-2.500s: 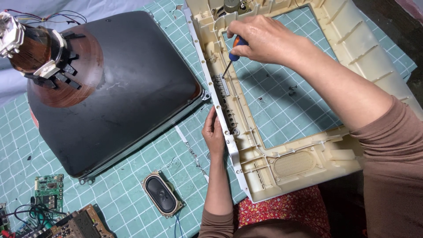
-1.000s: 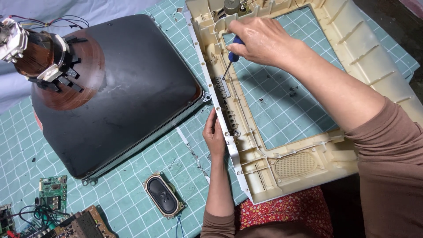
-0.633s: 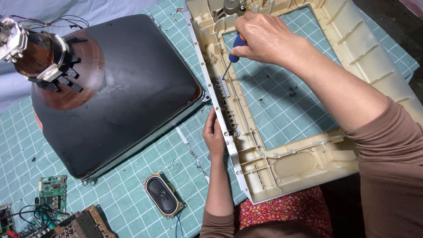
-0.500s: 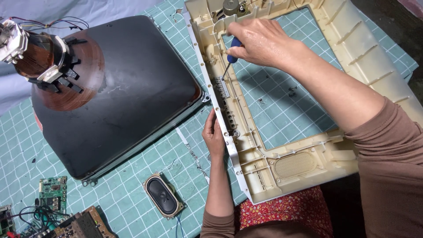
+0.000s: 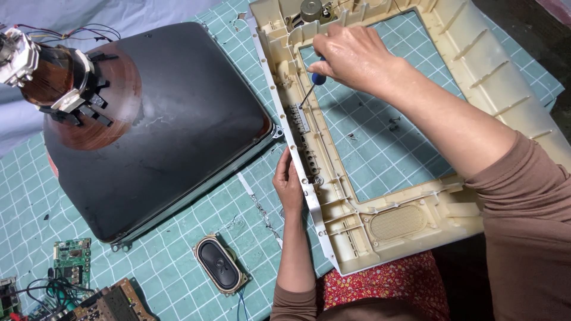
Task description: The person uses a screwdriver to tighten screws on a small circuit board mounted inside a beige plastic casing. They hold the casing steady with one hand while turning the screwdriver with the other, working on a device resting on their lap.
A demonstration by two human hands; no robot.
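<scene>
Right hand (image 5: 357, 56) grips the blue-handled screwdriver (image 5: 313, 84), shaft slanting down-left onto the button strip (image 5: 300, 119) of the cream frame (image 5: 505, 71); left hand (image 5: 288, 184) clasps the frame's outer edge, just below.

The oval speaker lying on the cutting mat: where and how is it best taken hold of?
Probably grip the oval speaker across its two long rims, coming from above. It lies flat and free on the cutting mat, narrow that way; avoid the dark cone and the wires at its lower end.
</scene>
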